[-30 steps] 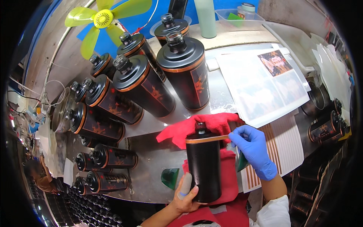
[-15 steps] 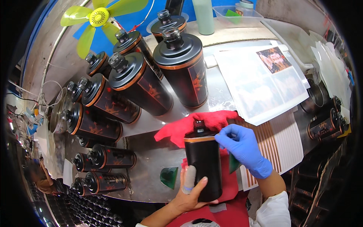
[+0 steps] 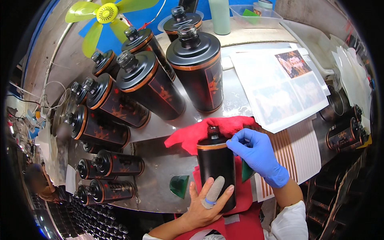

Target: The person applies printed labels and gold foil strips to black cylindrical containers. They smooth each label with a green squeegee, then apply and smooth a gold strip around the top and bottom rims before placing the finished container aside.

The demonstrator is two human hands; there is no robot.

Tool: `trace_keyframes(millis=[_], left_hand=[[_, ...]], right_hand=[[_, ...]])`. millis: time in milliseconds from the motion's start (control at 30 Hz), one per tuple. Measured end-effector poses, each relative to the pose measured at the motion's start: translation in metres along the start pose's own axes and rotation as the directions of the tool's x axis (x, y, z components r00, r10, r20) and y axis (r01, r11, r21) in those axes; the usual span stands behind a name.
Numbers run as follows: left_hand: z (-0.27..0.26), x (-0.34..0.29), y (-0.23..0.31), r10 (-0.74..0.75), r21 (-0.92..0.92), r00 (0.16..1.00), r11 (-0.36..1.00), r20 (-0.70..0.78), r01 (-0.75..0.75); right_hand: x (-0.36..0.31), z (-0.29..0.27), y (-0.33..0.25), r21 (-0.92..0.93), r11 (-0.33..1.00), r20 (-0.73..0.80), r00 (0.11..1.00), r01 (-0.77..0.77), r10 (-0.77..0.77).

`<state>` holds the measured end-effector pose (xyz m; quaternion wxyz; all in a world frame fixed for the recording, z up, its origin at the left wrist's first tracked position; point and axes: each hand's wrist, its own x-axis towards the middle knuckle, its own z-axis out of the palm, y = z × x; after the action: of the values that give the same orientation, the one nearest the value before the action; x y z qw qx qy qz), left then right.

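Note:
A plain black bottle (image 3: 216, 168) with a copper-coloured band (image 3: 212, 147) round its shoulder leans upright before me. My left hand (image 3: 208, 204), bare but for a grey sleeve on one finger, grips its lower part, fingers spread over the front. At the right end of the band, my right hand (image 3: 256, 154) in a blue glove pinches thumb and forefinger together; whatever lies between them is hidden. A red cloth (image 3: 184, 137) lies behind and under the bottle. One green flat scraper-like piece (image 3: 179, 186) rests left of it; another green piece (image 3: 247, 171) shows below the glove.
Several black bottles with copper bands and printed panels (image 3: 194, 72) stand along the left and back. Sheets of copper-coloured strips (image 3: 284, 160) and picture prints (image 3: 276, 92) lie to the right. A yellow-green fan (image 3: 107, 13) is at the back left, a pale green tumbler (image 3: 221, 18) behind.
My left hand has shifted from cradling the bottle's base to laying its fingers across the front. The right hand keeps its pinch at the band. The view has moved slightly.

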<state>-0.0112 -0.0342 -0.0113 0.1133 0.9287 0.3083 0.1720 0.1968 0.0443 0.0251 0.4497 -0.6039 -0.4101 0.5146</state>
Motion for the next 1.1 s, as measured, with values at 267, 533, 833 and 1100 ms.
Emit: trace_keyframes(millis=[267, 533, 833, 1100], left_hand=[[0.015, -0.006, -0.011, -0.085, -0.301, 0.968, 0.954, -0.237, 0.010], [0.017, -0.007, -0.030, -0.535, -0.834, 0.778, 0.552, -0.328, 0.028], [-0.020, 0.109, -0.051, -0.696, -0.982, 0.712, 0.182, -0.094, 0.049], [-0.014, 0.109, -0.057, -0.650, -0.975, 0.751, 0.217, -0.116, 0.037]], right_hand=[[0.003, -0.003, 0.004, 0.005, 1.000, -0.056, 0.998, 0.029, -0.029], [-0.010, -0.023, 0.009, 0.170, 0.980, -0.058, 0.992, -0.101, 0.113], [-0.026, -0.037, 0.026, 0.258, 0.943, 0.016, 0.977, -0.209, 0.213], [-0.021, -0.039, 0.033, 0.233, 0.943, 0.062, 0.971, -0.239, 0.230]])
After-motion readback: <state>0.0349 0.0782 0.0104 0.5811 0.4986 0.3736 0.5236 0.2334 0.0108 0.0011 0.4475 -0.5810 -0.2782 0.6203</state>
